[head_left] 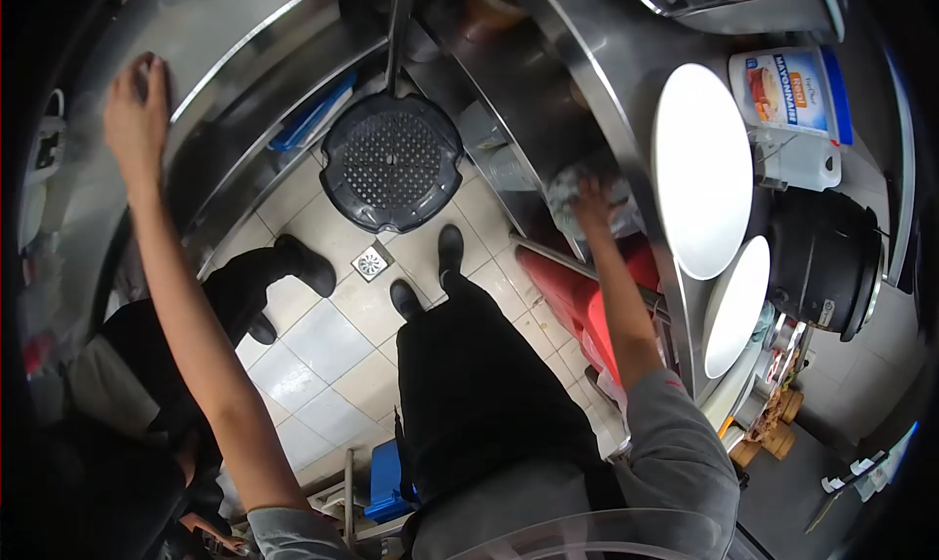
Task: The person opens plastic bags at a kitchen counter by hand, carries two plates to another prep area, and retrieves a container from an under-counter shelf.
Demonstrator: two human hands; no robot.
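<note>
My left hand (137, 115) is at the steel counter (230, 37) on the left, with its arm stretched out. Its fingers are slightly bent and apart, and nothing shows in them. On the right, my right hand (595, 211) reaches to the shelf (509, 81) under the other counter. Its fingers are spread over a pale, clear-looking plastic bundle (567, 193), touching it. What the bundle holds is too blurred to tell. Just below that hand, a red bin or crate (558, 286) stands under the counter.
Two white plates or bowls (699, 169) (736, 311) stand on the right counter beside a mayonnaise tub (787, 90) and a black round pot (822, 262). A black perforated stool (391, 159) is ahead on the tiled floor. Another person's leg (245, 276) is close on the left.
</note>
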